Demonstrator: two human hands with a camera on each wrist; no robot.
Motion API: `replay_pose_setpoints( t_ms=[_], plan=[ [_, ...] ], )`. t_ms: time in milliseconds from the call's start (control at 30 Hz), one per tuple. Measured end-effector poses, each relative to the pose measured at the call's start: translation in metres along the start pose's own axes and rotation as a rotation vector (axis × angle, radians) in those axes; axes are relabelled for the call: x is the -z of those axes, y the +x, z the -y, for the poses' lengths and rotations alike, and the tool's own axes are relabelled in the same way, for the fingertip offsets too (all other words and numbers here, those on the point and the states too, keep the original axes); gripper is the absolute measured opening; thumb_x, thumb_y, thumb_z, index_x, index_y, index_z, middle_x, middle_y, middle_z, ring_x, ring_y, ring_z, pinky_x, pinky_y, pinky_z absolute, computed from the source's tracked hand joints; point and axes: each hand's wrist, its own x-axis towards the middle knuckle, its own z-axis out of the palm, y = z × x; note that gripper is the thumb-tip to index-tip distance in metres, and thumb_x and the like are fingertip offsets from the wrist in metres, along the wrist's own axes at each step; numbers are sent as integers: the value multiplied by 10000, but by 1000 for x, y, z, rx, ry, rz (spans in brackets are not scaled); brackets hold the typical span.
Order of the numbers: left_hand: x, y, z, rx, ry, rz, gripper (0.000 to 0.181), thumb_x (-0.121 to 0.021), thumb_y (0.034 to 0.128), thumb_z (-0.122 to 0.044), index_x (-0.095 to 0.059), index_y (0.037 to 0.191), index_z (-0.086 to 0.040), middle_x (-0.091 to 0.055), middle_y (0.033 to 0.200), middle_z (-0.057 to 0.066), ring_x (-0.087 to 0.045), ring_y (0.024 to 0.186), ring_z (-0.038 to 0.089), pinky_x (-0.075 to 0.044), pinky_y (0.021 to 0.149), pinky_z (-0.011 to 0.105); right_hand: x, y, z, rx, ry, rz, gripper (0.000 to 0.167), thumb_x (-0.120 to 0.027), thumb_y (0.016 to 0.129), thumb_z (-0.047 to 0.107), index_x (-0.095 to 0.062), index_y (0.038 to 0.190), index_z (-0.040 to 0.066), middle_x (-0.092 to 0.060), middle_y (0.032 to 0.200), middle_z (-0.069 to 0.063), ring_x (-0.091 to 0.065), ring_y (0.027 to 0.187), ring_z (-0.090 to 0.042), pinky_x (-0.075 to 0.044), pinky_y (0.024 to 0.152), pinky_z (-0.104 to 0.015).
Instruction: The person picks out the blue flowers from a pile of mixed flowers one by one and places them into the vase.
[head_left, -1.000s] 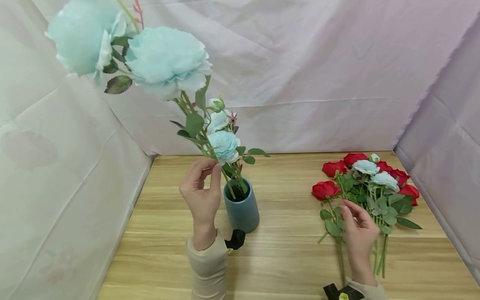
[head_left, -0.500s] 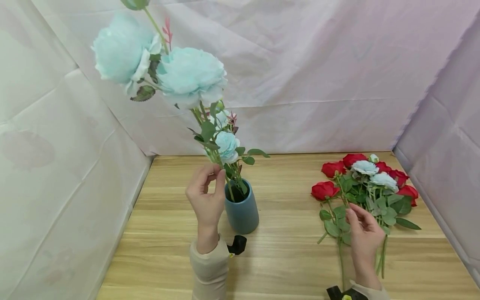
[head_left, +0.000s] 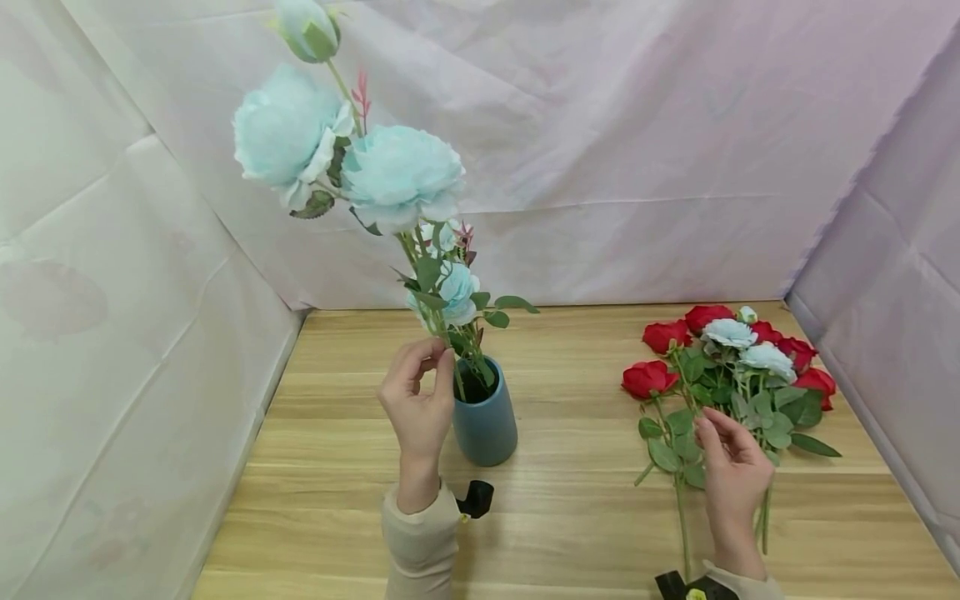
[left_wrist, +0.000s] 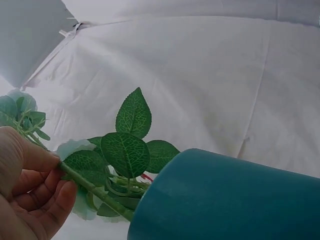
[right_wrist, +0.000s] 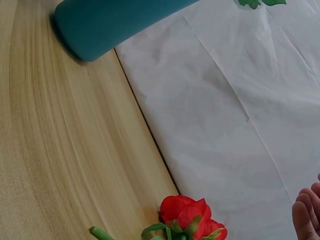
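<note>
My left hand (head_left: 420, 400) pinches the green stem of a light blue artificial flower (head_left: 405, 175) between thumb and forefinger. Two large blooms and a bud top this tall stem, and its lower end reaches inside the mouth of a blue-grey vase (head_left: 486, 425). In the left wrist view the stem (left_wrist: 92, 189) runs from the fingertips to the vase rim. Another light blue flower (head_left: 457, 293) stands in the vase behind it. My right hand (head_left: 733, 467), fingers loosely bent and holding nothing visible, hovers over the stems of the flowers lying at right.
Several red roses (head_left: 649, 379) and light blue flowers (head_left: 768, 360) lie in a bunch on the right of the wooden table (head_left: 577, 500). Pale cloth (head_left: 637, 167) hangs behind the table and on both sides.
The left hand has moved right and down, bringing the tall flower lower and more upright over the vase. The right hand has shifted slightly right and down; the lying flowers stay put.
</note>
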Motion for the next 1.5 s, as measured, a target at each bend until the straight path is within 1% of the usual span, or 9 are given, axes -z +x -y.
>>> replay_pose_setpoints(
  t_ms=[267, 400, 567, 800, 1033, 1167, 1233, 1367, 1500],
  plan=[
    [0, -7, 5, 22, 4, 2, 58, -640, 783, 134, -641, 800, 79, -597, 752, 165, -560, 721, 155, -515, 669, 191, 6, 3, -24, -11, -8, -17, 182, -623, 841, -79, -628, 989, -186, -680, 790, 81, -622, 662, -15, -491, 620, -106],
    [0, -10, 8, 4, 30, 7, 56, -647, 785, 129, -646, 793, 74, -608, 750, 160, -570, 710, 165, -516, 663, 189, 10, 3, -29, -3, -8, -30, 186, -634, 834, -77, -633, 988, -181, -686, 798, 41, -614, 648, -18, -487, 612, -106],
    [1, -15, 12, -12, 70, 8, 52, -653, 792, 116, -658, 791, 64, -623, 751, 150, -575, 683, 187, -512, 658, 189, 17, 3, -35, -4, -53, -56, 193, -644, 833, -61, -639, 991, -171, -673, 771, 84, -605, 627, -13, -476, 601, -99],
    [1, -21, 18, 3, 151, 12, 77, -675, 771, 114, -669, 795, 41, -643, 763, 141, -593, 669, 222, -501, 673, 198, 33, 5, -53, -100, -63, -169, 200, -665, 827, -28, -652, 979, -157, -655, 702, 126, -590, 592, 10, -459, 568, -84],
    [2, -26, 20, 1, 164, 16, 91, -694, 751, 119, -680, 791, 38, -652, 760, 155, -606, 669, 259, -506, 674, 242, 50, 9, -65, -156, -143, -257, 150, -667, 815, -35, -691, 949, -100, -621, 637, 173, -556, 541, 41, -418, 507, -66],
    [4, -28, 21, 22, 171, 36, 90, -684, 759, 117, -677, 789, 32, -653, 768, 132, -607, 690, 245, -499, 697, 233, 57, 10, -67, -177, -267, -251, 124, -671, 819, -2, -703, 911, -80, -575, 611, 232, -519, 537, 75, -394, 502, -50],
    [5, -29, 22, 31, 180, 45, 91, -677, 761, 114, -677, 786, 27, -652, 771, 114, -600, 719, 243, -489, 711, 230, 62, 10, -69, -160, -359, -219, 137, -666, 822, 7, -688, 904, -100, -540, 617, 287, -490, 543, 112, -379, 513, -36],
    [6, -30, 24, 3, 190, 47, 103, -682, 750, 116, -679, 770, 16, -654, 751, 105, -579, 756, 260, -452, 720, 265, 70, 10, -74, -139, -499, -138, 146, -661, 818, 4, -668, 907, -112, -463, 625, 378, -436, 542, 173, -342, 513, -18],
    [3, -24, 10, -27, 205, 54, 125, -673, 708, 177, -657, 723, 54, -639, 697, 163, -555, 726, 323, -425, 707, 313, 77, 10, -76, -155, -619, -84, 149, -664, 833, 46, -678, 916, -77, -393, 606, 423, -382, 527, 208, -316, 491, -28]
  ],
)
